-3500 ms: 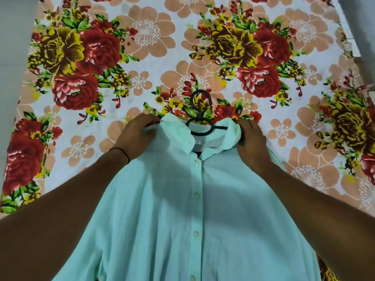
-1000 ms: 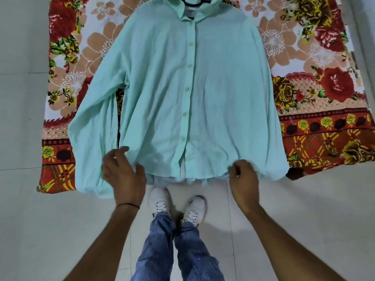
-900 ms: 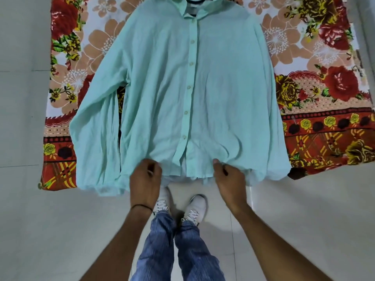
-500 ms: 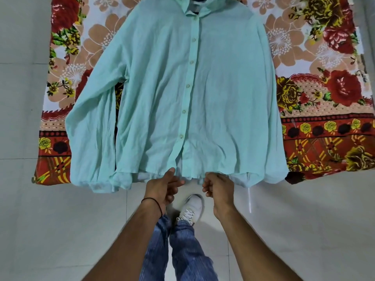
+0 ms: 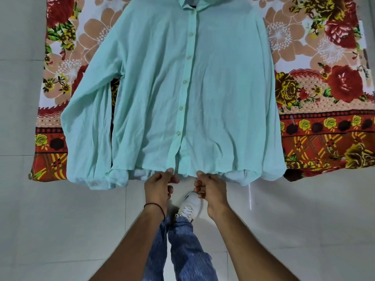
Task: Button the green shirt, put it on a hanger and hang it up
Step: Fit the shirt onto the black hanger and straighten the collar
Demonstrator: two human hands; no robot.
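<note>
Green shirt (image 5: 203,88) flat on floral sheet (image 5: 316,82), hem at near edge. Left hand (image 5: 159,186), right hand (image 5: 211,186) each pinching hem beside placket. Thin, limp, light fabric; better hold likely collar/shoulders.

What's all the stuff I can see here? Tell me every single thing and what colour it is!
green shirt: one, pale mint green, spread front up on the sheet
buttons: five show, pale, in a line down the shirt's front
floral sheet: one, red, peach, yellow and white, on the floor under the shirt
floor: pale grey tiles, around the sheet
thin pale strip: one, on the floor right of the right hand; cannot tell what it is
shoe: one shows, white, between the hands
jeans: blue, striped, bottom middle
wristband: one, black, on the left wrist
left hand: pinches the shirt's hem below the buttons
right hand: pinches the hem just beside it
</note>
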